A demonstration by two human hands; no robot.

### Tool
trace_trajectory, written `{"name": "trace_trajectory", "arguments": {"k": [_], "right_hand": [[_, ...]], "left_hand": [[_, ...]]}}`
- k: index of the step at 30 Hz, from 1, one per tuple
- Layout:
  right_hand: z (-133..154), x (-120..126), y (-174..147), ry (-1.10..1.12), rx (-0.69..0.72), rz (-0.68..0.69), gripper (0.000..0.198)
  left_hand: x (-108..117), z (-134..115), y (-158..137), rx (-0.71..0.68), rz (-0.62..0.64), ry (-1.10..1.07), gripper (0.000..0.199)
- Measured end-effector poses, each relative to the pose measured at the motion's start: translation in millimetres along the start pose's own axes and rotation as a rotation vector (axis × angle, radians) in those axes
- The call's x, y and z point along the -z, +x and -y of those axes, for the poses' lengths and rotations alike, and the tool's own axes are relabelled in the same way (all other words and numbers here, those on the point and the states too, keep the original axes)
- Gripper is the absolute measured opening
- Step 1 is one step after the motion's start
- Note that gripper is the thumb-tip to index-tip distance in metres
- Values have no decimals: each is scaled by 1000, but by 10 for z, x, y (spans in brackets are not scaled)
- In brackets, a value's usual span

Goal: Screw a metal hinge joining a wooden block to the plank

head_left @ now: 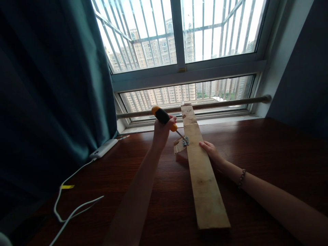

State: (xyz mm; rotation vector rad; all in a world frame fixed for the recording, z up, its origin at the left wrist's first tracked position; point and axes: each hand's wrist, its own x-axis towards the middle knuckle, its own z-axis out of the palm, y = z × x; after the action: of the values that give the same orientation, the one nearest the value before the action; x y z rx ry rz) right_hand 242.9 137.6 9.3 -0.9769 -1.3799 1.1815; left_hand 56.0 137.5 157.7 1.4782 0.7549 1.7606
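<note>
My left hand (pixel 162 131) is wrapped round the black and yellow handle of a screwdriver (pixel 164 117). Its shaft slants down to the right, and the tip meets a small metal hinge (pixel 186 141). That hinge sits at the left edge of a long pale wooden board (pixel 202 174) and joins it to a short piece of wood (pixel 179 146) on the left. My right hand (pixel 208 149) grips the board's right edge, its fingers lying on the top face and the rest of them hidden.
The board lies on a dark reddish-brown wooden table (pixel 153 212), its far end by the window rail (pixel 230 101). To the left are a white power strip (pixel 105 149), a white cable (pixel 61 191), a yellow tag (pixel 68 187) and a blue curtain (pixel 84 85).
</note>
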Motion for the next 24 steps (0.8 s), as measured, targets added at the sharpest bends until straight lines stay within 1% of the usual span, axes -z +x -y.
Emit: {"name": "trace_trajectory", "arguments": {"k": [3, 4, 9, 11, 13, 16, 18, 20, 24], "right_hand": [[22, -14, -15, 222, -90, -4, 34], [30, -19, -21, 256, -104, -8, 32], [89, -43, -48, 283, -133, -13, 30], [114, -51, -59, 279, -135, -15, 31], [132, -57, -67, 277, -137, -19, 31], [146, -59, -75, 279, -144, -14, 32], [148, -59, -77, 281, -149, -10, 32], [146, -59, -77, 283, -144, -11, 32], [132, -56, -71, 282, -137, -26, 31]], "left_hand": [[93, -41, 45, -21, 37, 183, 22], [117, -57, 55, -30, 53, 226, 23], [159, -106, 63, -54, 48, 363, 27], [154, -116, 51, -44, 51, 375, 29], [145, -129, 37, -49, 70, 334, 35], [135, -138, 21, -71, 111, 232, 50], [133, -120, 23, -69, 129, 171, 53], [133, -76, 35, -36, 156, 104, 49], [133, 30, 60, 41, 194, -51, 35]]}}
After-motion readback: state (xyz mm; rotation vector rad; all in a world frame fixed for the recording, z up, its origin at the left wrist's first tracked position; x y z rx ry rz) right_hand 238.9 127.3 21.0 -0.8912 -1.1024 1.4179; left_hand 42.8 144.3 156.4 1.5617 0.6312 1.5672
